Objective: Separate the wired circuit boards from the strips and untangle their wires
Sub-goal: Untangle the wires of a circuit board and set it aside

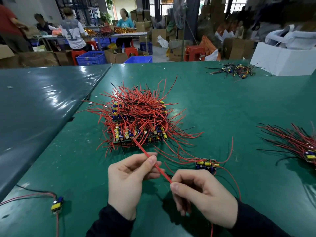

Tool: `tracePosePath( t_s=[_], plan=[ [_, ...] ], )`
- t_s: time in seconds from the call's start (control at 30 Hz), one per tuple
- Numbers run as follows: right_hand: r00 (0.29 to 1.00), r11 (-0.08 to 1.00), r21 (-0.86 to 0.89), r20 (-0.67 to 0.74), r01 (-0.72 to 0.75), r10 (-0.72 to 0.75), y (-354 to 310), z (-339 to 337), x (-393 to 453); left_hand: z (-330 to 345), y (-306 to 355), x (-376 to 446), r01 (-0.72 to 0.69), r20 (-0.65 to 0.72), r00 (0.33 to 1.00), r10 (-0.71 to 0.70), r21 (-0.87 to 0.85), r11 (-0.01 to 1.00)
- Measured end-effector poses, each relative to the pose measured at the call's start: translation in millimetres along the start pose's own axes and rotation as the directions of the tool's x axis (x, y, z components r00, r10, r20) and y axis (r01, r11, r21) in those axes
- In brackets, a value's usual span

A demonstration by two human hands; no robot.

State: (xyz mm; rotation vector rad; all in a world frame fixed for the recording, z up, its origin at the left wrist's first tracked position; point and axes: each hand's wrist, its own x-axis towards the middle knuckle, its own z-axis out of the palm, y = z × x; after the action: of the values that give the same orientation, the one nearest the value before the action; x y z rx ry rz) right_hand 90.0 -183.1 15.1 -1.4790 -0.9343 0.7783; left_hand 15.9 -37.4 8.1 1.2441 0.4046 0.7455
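While the left hand (130,175) and right hand (196,190) both pinch 1 red wire (150,158), it looks light and limp; grip near the stacked boards (136,132), since solder joints likely tear.

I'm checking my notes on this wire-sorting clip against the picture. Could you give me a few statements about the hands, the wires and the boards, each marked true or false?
1. Both hands hold the same red wire bundle. True: the left hand and the right hand each pinch it.
2. The big pile of boards and wires lies beyond the hands. True.
3. The table is covered in red. False: its cover is green.
4. A single small board lies at the near left of the table. True.
5. The right hand rests flat and holds nothing. False: its fingers curl round the wire bundle.
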Motion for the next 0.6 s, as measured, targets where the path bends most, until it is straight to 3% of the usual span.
tracePosePath(
  t_s=[0.13, 0.27, 0.6],
  plan=[
    [0.998, 1.000, -0.002, 0.061, 0.014, -0.014, -0.6, 2.3, -2.2, 3.0, -0.9, -2.2, -0.006, 0.001, 1.000, 0.006, 0.059, 0.998],
    [0.999, 0.999, -0.029, 0.038, 0.012, -0.011, 0.9, 0.4, -1.5, -2.0, -1.5, 4.8, 0.008, -0.086, 0.996, -0.007, 0.019, 1.000],
    [0.997, 0.999, -0.032, 0.077, 0.007, -0.005, -0.7, 0.7, -2.2, -3.1, -0.6, 7.8, 0.010, -0.126, 0.992, -0.007, 0.021, 1.000]
  ],
)
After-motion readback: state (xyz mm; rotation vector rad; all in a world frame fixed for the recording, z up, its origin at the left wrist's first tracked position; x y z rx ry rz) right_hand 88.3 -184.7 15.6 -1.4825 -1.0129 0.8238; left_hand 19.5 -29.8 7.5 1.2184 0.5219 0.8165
